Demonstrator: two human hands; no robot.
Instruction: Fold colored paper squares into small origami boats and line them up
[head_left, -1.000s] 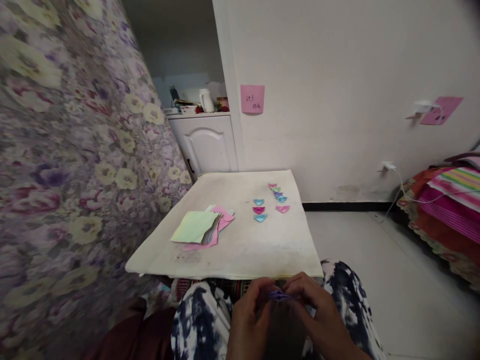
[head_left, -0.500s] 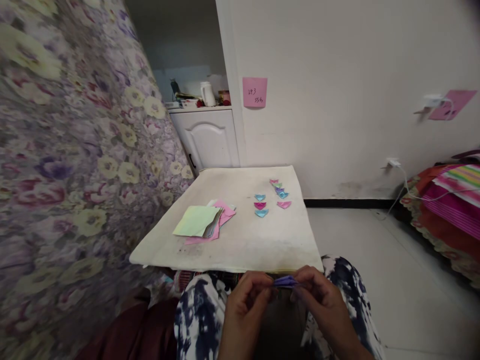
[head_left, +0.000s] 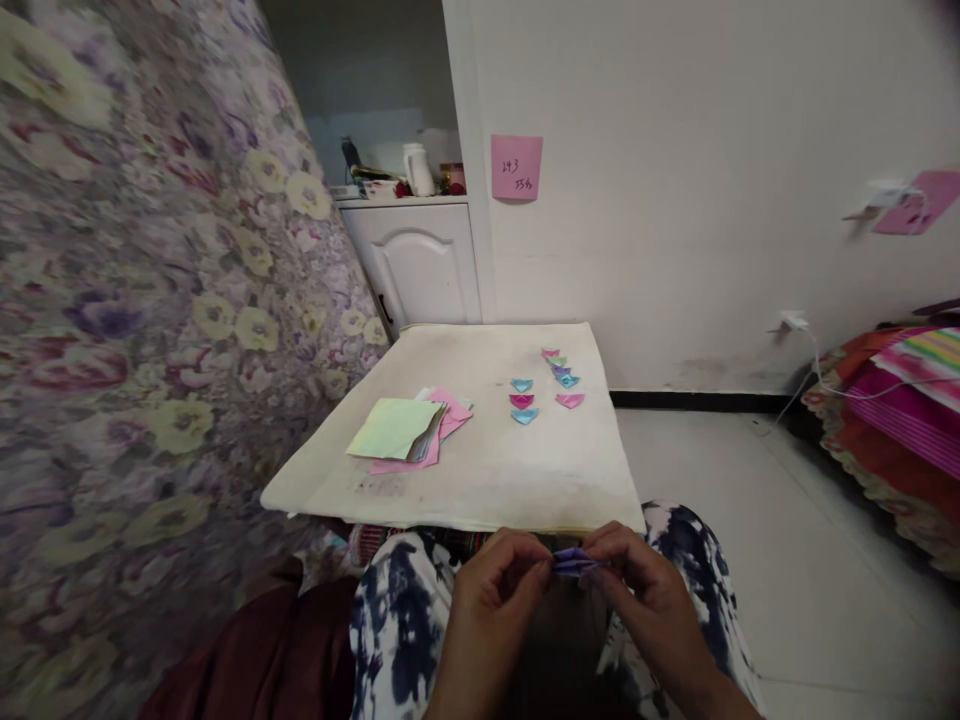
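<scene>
Between my two hands is a small folded purple paper [head_left: 573, 562], held just off the near edge of the table, above my lap. My left hand [head_left: 504, 592] pinches its left end between thumb and fingers. Its right end is gripped by my right hand [head_left: 643, 578] in the same way. Farther off on the table lie several small folded paper pieces in two groups, among them a blue one [head_left: 525, 416], a magenta one [head_left: 521, 401] and a pink one [head_left: 570, 401]. The fingertips cover both ends of the purple paper.
A stack of square paper sheets [head_left: 394, 428], pale green on top with pink beneath, lies on the left of the cream-covered table [head_left: 480, 490]. A floral curtain [head_left: 187, 300] hangs at the left. A white cabinet [head_left: 424, 265] and the wall stand behind; a bed [head_left: 900, 420] is at the right.
Both hands still hold the purple paper, which has turned slightly and shows more of its folds. The whole view has shifted a little, with the table appearing slightly higher.
</scene>
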